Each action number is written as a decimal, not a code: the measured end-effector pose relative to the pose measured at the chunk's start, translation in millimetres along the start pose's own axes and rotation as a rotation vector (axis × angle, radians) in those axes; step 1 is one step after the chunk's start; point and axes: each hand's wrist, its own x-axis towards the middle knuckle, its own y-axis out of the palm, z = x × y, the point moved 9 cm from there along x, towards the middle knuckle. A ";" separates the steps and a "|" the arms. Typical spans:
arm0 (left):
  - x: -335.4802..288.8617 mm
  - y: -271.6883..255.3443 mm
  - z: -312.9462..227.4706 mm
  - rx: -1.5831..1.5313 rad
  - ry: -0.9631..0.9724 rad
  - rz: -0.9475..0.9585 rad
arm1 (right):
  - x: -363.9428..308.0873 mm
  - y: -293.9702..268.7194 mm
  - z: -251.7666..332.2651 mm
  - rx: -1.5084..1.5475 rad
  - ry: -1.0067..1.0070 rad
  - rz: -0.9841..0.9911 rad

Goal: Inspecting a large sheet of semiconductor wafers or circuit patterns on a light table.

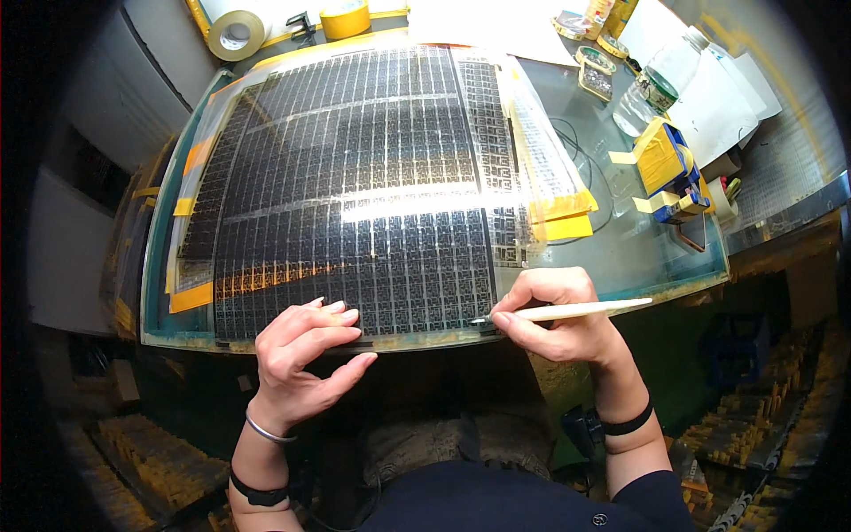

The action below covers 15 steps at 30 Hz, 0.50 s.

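A large dark film sheet (355,239), covered in a grid of small circuit patterns, lies on a glass-topped table (567,266). At its lower right corner, my right hand (558,315) pinches a thin cream-handled brush (585,309) like a pen. The brush's tip points left and is at or just above the film; the bristles are too small to make out. My left hand (306,355) rests at the film's near edge, fingertips on the sheet and thumb apart. Nothing is held in it.
More patterned sheets with yellow tape (567,228) lie under and beside the film. To the right stand a tape dispenser (683,199), a clear plastic bottle (651,89) and a pen cup (722,199). Tape rolls (238,35) sit at the far left. A thin cable (589,160) crosses the glass.
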 end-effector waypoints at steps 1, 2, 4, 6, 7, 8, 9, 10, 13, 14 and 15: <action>1.2 -0.1 -1.0 0.006 -0.002 -0.007 | -0.1 -1.5 -0.7 0.007 0.005 -0.030; 1.9 -0.7 -1.5 0.012 -0.004 -0.014 | 0.1 -0.6 -0.4 0.004 0.006 -0.016; 1.8 -1.0 -1.4 0.013 -0.005 -0.013 | 0.3 0.8 0.7 -0.004 0.009 0.010; 2.1 -1.4 -1.8 0.014 -0.003 -0.014 | 0.0 0.4 -0.1 0.000 0.018 0.035; 2.4 -1.5 -2.2 0.014 -0.001 -0.015 | 0.1 0.7 -0.5 0.001 0.023 0.047; 2.7 -1.4 -2.5 0.013 0.001 -0.014 | 0.1 -0.2 -0.5 0.004 0.025 0.030; 2.8 -1.4 -2.5 0.013 0.000 -0.014 | 0.0 -0.4 -0.5 0.006 0.027 0.013; 2.7 -1.4 -2.3 0.013 -0.001 -0.013 | 0.0 -1.3 -0.5 0.009 0.029 -0.004; 2.2 -1.6 -2.0 0.012 -0.003 -0.015 | 0.8 1.1 0.2 0.024 0.043 0.059; 2.2 -1.5 -1.9 0.010 -0.003 -0.014 | 0.9 0.2 0.1 0.023 0.035 0.036; 2.3 -1.2 -1.9 0.012 -0.001 -0.014 | 0.9 0.0 -0.3 0.022 0.027 0.014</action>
